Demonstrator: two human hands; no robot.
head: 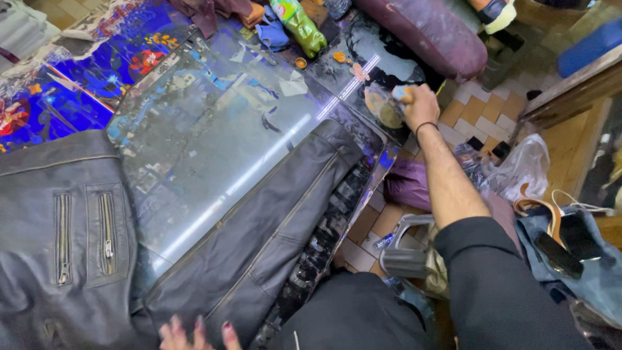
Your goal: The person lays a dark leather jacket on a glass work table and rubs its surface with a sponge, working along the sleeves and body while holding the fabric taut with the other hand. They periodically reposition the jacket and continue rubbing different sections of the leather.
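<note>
Jacket (71,246), lower left: dark grey leather, worn matt sheen, creased; metal zips on the pocket.
Counter (214,129), centre: glass top, glossy, smeared, reflecting a light strip.
Bottle (299,26), top centre: green plastic, shiny.
Cushion (427,32), upper right: maroon leather or vinyl, smooth, scuffed.
Bag (528,162), right: thin clear plastic, crinkled.
Floor (483,107), right: tiles, matt.
Item at the right hand (421,104): possibly a sponge, blurred.

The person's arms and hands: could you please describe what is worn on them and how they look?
The right arm is bare from the elbow down, with a black sleeve pushed up above it. A thin dark band circles the wrist below the right hand. Of the left hand only the fingertips show at the bottom edge, the nails painted dark red; no sleeve is visible there.
</note>
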